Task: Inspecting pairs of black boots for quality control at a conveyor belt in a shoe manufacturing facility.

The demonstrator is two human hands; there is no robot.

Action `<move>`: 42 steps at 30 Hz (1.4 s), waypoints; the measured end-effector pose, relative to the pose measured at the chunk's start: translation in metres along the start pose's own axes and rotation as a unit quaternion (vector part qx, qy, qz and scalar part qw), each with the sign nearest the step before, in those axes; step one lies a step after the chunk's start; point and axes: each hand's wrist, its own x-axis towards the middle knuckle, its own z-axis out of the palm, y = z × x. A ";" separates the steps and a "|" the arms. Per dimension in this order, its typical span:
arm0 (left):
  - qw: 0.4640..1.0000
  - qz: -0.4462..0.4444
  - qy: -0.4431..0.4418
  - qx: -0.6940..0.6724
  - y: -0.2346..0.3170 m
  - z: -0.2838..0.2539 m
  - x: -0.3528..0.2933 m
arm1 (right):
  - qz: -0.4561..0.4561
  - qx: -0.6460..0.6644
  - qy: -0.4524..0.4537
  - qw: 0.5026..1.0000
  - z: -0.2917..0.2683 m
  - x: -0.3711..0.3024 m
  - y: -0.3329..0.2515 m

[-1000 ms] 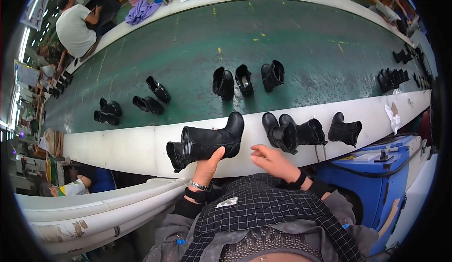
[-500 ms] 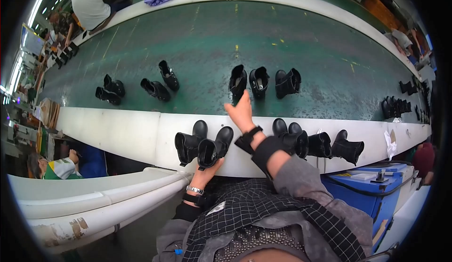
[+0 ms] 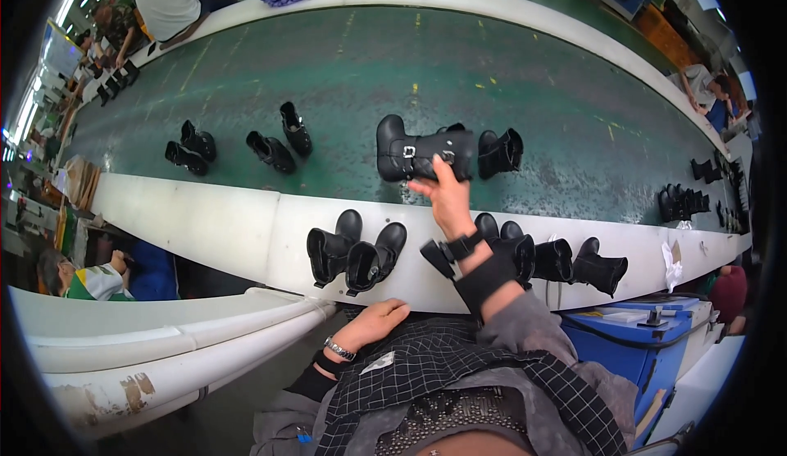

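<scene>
While the right hand (image 3: 445, 196) is stretched forward over the green conveyor belt (image 3: 344, 71), its grip is clenched on a black leather buckled ankle boot (image 3: 422, 153), fingers wrapped on the near side of the shaft. Boot is lifted and lies on its side: long axis runs left to right across the view, sole and toe end to the left, shaft opening to the right, directly beyond the fingertips. Right wrist carries a black strap (image 3: 479, 267). Left hand (image 3: 375, 323) is well apart from the held boot, low by the person's body at the near edge of the white tabletop (image 3: 205, 226); fingers loosely curled, holding nothing. Right hand is therefore the nearer one by far. Just right of the held boot, a second black boot (image 3: 502, 151) stands on the belt, near but whether touching cannot be told. On the white tabletop between the hands: an upright pair of black boots (image 3: 357, 253); to the right, a row of further black boots (image 3: 566, 261). More black pairs (image 3: 234, 143) on the belt to the left.
</scene>
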 end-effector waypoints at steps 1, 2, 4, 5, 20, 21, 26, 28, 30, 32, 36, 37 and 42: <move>0.995 0.030 -0.017 -0.097 0.011 0.001 0.004 | 0.050 0.036 -0.014 0.998 -0.003 -0.016 -0.013; 0.978 0.073 0.023 -0.193 0.023 0.001 0.007 | 0.072 0.093 -0.077 0.990 -0.009 -0.031 -0.026; 0.920 0.132 0.085 -0.360 0.048 -0.004 0.019 | 0.139 0.145 -0.108 0.974 -0.022 -0.054 -0.049; 0.906 0.163 0.104 -0.376 0.060 -0.009 0.025 | 0.165 0.173 -0.116 0.964 -0.027 -0.065 -0.056; 0.587 0.241 -0.250 -0.731 0.111 -0.009 0.077 | -0.169 -0.375 -0.360 0.837 -0.010 -0.176 -0.140; 0.585 0.242 -0.255 -0.731 0.113 -0.008 0.078 | -0.166 -0.363 -0.356 0.845 -0.014 -0.179 -0.138; 0.578 0.225 -0.284 -0.731 0.127 0.000 0.076 | -0.084 -0.359 -0.282 0.886 -0.042 -0.185 -0.132; 0.580 0.212 -0.294 -0.730 0.130 0.002 0.076 | -0.090 -0.368 -0.251 0.891 -0.050 -0.186 -0.130; 0.591 0.201 -0.292 -0.725 0.130 0.003 0.077 | -0.065 -0.368 -0.225 0.900 -0.057 -0.187 -0.128; 0.612 0.195 -0.286 -0.711 0.129 0.004 0.077 | -0.055 -0.368 -0.205 0.905 -0.060 -0.188 -0.126; 0.602 0.197 -0.301 -0.713 0.131 0.007 0.081 | -0.070 -0.374 -0.167 0.910 -0.066 -0.187 -0.124; 0.599 0.197 -0.301 -0.716 0.131 0.007 0.081 | -0.066 -0.373 -0.159 0.912 -0.066 -0.187 -0.123; 0.594 0.195 -0.305 -0.718 0.134 0.011 0.082 | 0.001 -0.415 -0.146 0.898 -0.074 -0.187 -0.117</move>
